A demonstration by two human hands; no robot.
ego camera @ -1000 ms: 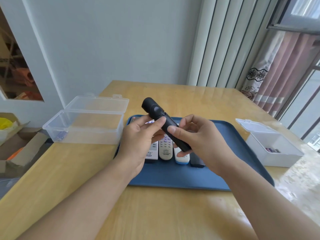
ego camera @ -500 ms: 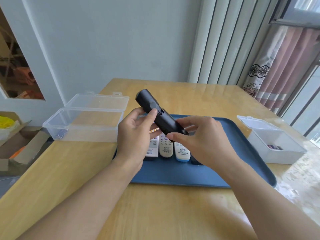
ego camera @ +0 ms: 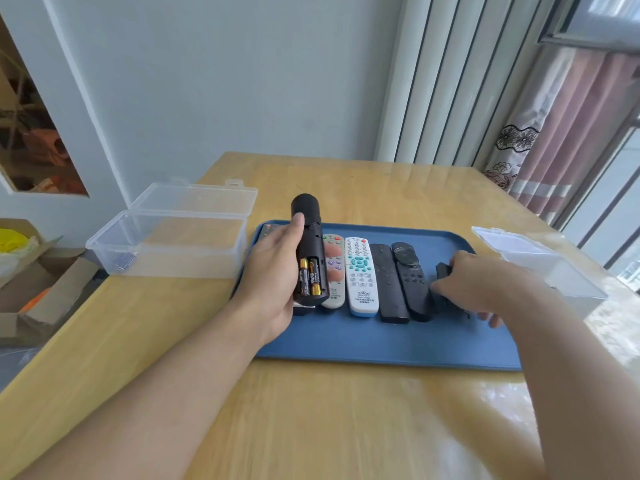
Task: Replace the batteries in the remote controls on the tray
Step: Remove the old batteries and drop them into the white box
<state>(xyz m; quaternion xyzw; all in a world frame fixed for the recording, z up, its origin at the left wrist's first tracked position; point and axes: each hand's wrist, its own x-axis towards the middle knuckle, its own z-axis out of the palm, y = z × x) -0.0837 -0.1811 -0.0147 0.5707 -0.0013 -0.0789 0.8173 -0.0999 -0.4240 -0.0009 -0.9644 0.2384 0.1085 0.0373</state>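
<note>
left hand (ego camera: 277, 282) grips black remote (ego camera: 309, 251), back open w/ two batteries (ego camera: 309, 277) showing, right hand (ego camera: 474, 285) prob. sets cover (ego camera: 443, 271) on tray (ego camera: 381, 344); next: pull the old cells.

Batteries (ego camera: 309, 276) in black remote (ego camera: 309, 249): gold and black, marks on the sides too small to read.
White remote (ego camera: 361, 276) on tray (ego camera: 381, 344): small dark print near the bottom end, too blurry to read; tiny marks by the buttons, not readable.
Grey remote (ego camera: 334, 271): small print near the bottom end, cannot be read.
Two black remotes (ego camera: 389, 282) beside the white one: no letters or numbers to make out.
Clear box (ego camera: 166, 244) on worktop (ego camera: 311, 410): no label to read.
White box (ego camera: 550, 268): no label to read.
</note>
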